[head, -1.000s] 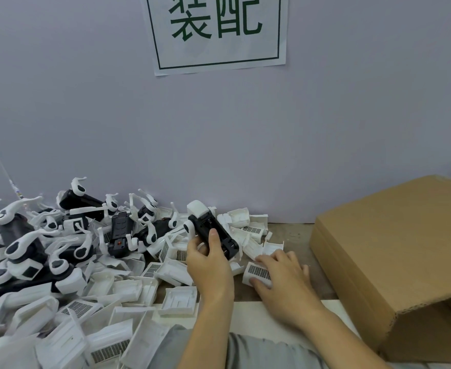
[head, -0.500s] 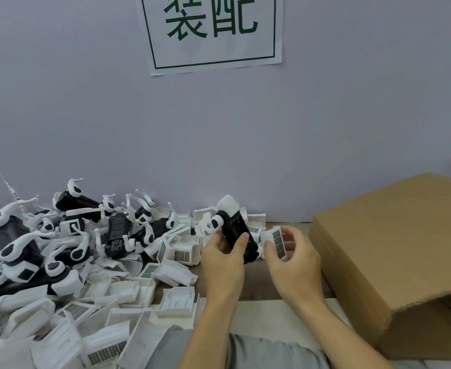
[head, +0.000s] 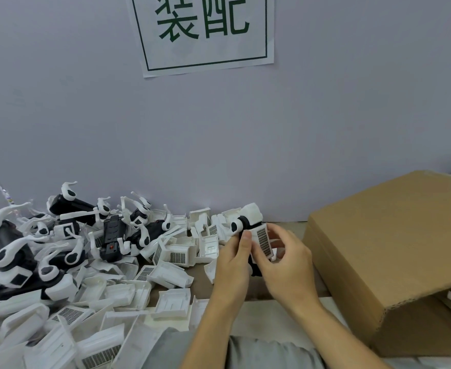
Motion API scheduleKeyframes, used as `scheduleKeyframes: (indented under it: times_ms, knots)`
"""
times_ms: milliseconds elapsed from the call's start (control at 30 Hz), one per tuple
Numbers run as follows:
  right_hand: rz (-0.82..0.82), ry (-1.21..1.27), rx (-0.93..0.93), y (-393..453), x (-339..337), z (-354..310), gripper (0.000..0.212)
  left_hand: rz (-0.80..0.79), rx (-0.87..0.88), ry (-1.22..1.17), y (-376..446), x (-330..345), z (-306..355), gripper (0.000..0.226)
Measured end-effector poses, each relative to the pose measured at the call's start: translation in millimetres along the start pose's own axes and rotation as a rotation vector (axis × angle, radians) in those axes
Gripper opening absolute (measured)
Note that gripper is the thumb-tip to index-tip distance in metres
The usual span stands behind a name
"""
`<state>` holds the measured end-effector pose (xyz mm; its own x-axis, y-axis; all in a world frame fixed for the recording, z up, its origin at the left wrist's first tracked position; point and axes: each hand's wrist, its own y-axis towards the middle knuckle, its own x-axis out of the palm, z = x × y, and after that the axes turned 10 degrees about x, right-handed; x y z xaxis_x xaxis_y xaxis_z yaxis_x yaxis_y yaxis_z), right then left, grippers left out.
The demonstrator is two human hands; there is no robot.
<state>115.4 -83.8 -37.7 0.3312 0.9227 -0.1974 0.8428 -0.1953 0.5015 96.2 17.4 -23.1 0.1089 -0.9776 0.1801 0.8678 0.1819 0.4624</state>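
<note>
Grips a black toy body (head: 247,221) in the left hand (head: 233,265), fingers curled round it from behind, thumb lying along its near side. Holds it tilted, above the table (head: 291,227), the end with the white block and round white piece pointing up and away towards the wall, the black lower end showing between the two wrists. Pinches a white grilled cover (head: 262,239) in the right hand (head: 288,265), thumb below and fingertips above, with the dark grille facing the camera. Presses that cover flat against the right side of the toy body, touching it just beside the left thumb.

To the left on the table, a loose heap of white covers (head: 171,258), some grille-up, some hollow side up, spilling to the near edge. Behind and further left, a pile of black-and-white bodies (head: 67,206) with curved white arms sticking out. To the right, near the right hand but apart from it, a closed cardboard box (head: 394,243). On the wall above, a paper sign (head: 205,33) with green characters in a green frame. At the bottom, grey clothing (head: 219,350) under the forearms.
</note>
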Motion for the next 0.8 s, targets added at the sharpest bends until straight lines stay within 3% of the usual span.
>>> scheduleKeyframes:
  times_ms: [133, 500, 633, 800]
  knots:
    - [-0.008, -0.010, 0.015, 0.2, -1.7, 0.4, 0.034, 0.000, 0.006, 0.013, -1.0, -0.2, -0.5, 0.022]
    - [-0.043, -0.036, -0.006, -2.4, -2.5, -3.0, 0.027, 0.027, -0.057, 0.020, 0.3, -3.7, -3.1, 0.020]
    - [0.020, -0.029, 0.005, -3.5, -0.6, 0.1, 0.033, -0.017, -0.047, -0.003, 0.2, -0.6, 0.3, 0.020]
    - [-0.011, 0.022, 0.041, -2.5, -2.3, -3.6, 0.025, -0.008, -0.052, -0.010, -0.8, -2.0, 2.5, 0.021]
